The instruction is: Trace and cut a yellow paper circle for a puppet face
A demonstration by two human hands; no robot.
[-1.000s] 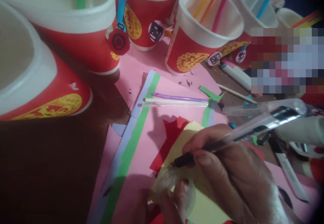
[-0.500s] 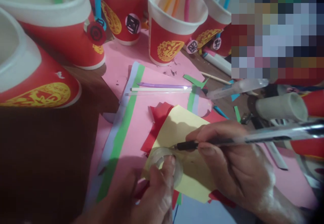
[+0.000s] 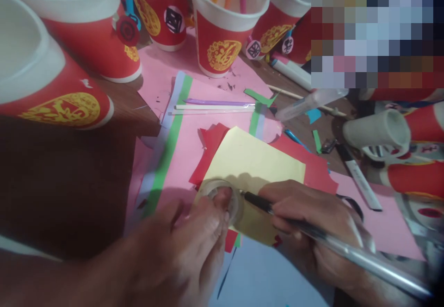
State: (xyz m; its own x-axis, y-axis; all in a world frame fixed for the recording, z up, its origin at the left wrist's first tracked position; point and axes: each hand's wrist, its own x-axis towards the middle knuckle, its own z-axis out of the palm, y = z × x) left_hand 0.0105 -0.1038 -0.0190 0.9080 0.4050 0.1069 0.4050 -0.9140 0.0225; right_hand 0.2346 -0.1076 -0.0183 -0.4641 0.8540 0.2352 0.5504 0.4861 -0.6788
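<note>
A clear roll of tape (image 3: 236,209) lies flat on a yellow sheet of paper (image 3: 255,153). My left hand (image 3: 194,237) grips it, fingertips pressed inside the ring. In my right hand (image 3: 308,219) is a pen (image 3: 258,201) with a black grip and clear barrel. Its tip meets the paper just beside the ring's right edge; whether it has left a line I cannot make out. Under the yellow sheet sits red paper (image 3: 314,170), which lies over a pink sheet with green and lilac stripes (image 3: 194,147).
Red-and-white paper cups (image 3: 227,52) holding coloured straws line the back, with larger cups (image 3: 52,92) at left. Thin straws (image 3: 215,107) lie across the pink sheet. At right are a marker (image 3: 360,180), a grey cylinder (image 3: 376,133), scissors (image 3: 352,205) and paper scraps (image 3: 316,141).
My right hand has turned, and the pen tip has shifted from the ring's top to its right side. The view has moved slightly, and my left hand still grips the tape roll.
</note>
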